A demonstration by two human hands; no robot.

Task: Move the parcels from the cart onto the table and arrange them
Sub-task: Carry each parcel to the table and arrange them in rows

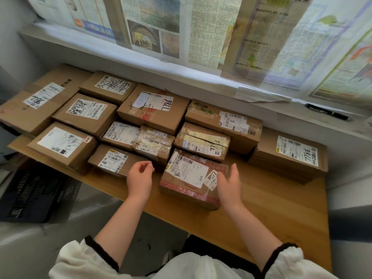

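Note:
Several brown cardboard parcels with white shipping labels lie in rows on the wooden table. Nearest to me sits a parcel with red tape and a label. My right hand hovers at that parcel's right side, fingers relaxed and holding nothing. My left hand floats just left of it, fingers loosely curled, in front of a small flat parcel. A larger parcel marked 7786 stands apart at the right.
A black crate sits on the floor at the left below the table edge. A black marker lies on the white ledge behind the parcels. Newspapers cover the window above. Bare tabletop shows at the front right.

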